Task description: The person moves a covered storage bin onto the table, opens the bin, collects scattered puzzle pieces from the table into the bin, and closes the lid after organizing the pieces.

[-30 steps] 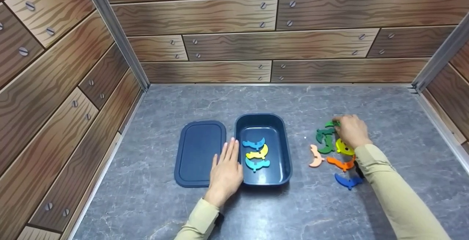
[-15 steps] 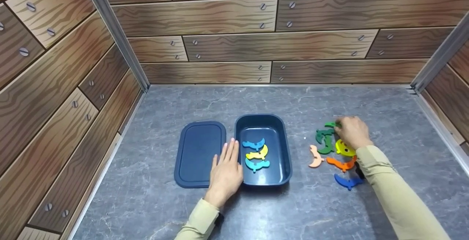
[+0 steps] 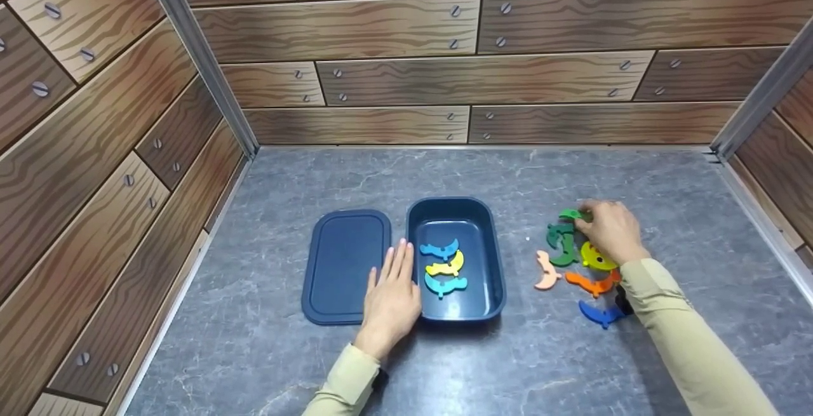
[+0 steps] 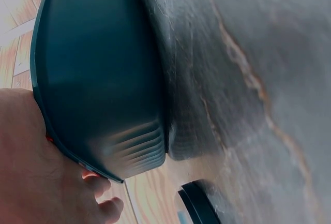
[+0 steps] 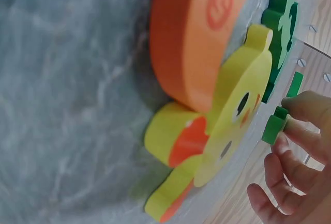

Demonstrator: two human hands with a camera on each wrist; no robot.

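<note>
My left hand lies along the left rim of a dark blue box, its fingers straight. In the box are a blue curved piece, a yellow one and a turquoise one. At the right, my right hand pinches a small green curved piece between thumb and fingertips. The right wrist view has that piece raised off the table. Just below the hand lies a yellow animal-face piece, partly covered by the hand in the head view.
Near the right hand lie dark green pieces, a peach piece, an orange piece, a blue piece and a black piece partly under the sleeve. A flat blue lid rests left of the box. Wood-patterned walls surround the table.
The green piece in my right hand has shifted slightly left and away from the dark green pieces, showing more of itself. My left hand has stayed in place on the box.
</note>
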